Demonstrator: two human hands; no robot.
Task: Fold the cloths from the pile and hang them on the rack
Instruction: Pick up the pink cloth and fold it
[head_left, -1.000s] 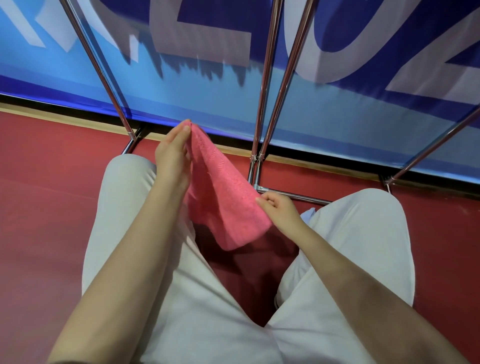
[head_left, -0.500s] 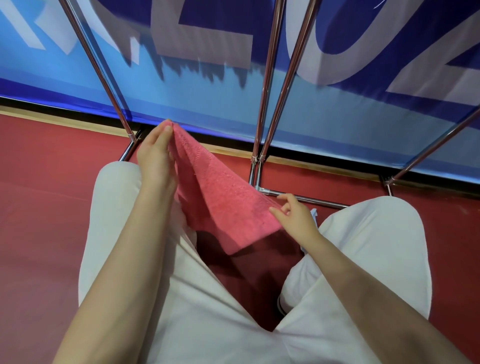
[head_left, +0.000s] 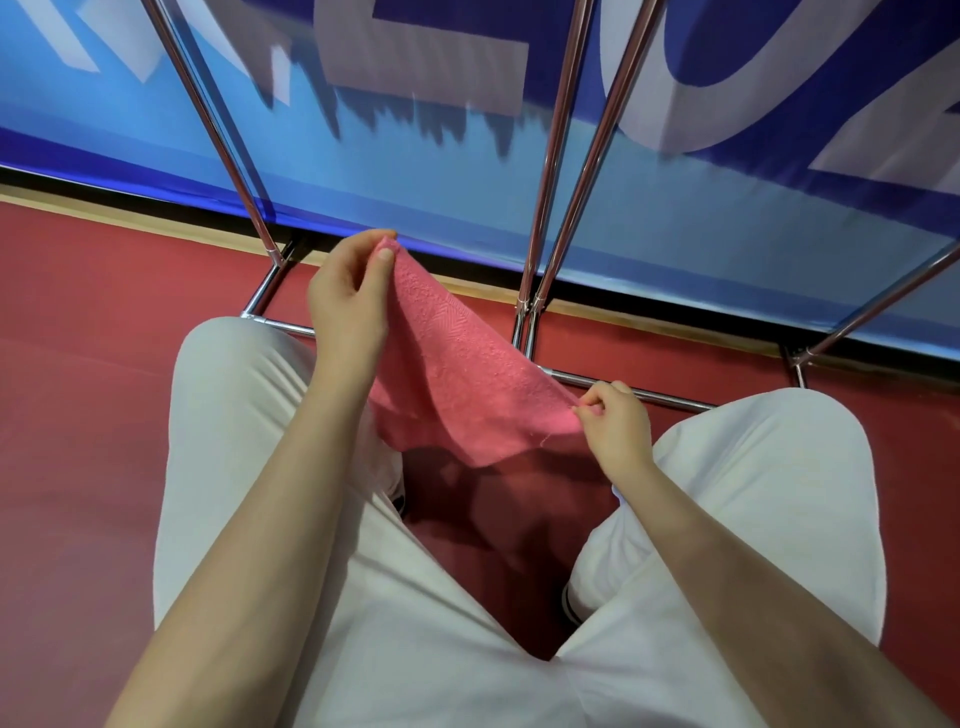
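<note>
A person's left hand (head_left: 349, 301) pinched the upper corner of a pink cloth (head_left: 457, 384) between thumb and fingertips, while the right hand (head_left: 615, 421), fingers curled tight, nipped the lower corner of the same edge. Between the two grips that edge ran taut on a slant, and the rest of the cloth hung slack beneath it, above the gap between the person's knees. It touched neither the red floor (head_left: 93, 338) nor the rack (head_left: 545, 208). Holding a cloth by two corners in this way appeared meant to square it up for a fold, so the fold itself looked not yet made and the hanging yet to come.

One cloth was in view; the pile named in the task was not. Two hands and two bare forearms showed, with two knees in pale trousers (head_left: 234, 441) below them. The rack stood just beyond the knees, its chrome feet on the floor against the foot of a blue banner (head_left: 415, 182). Four slanting uprights could be counted, two of them paired close together at the middle, with a low crossbar running just behind the right hand. No rail with anything hung on it was in view.
</note>
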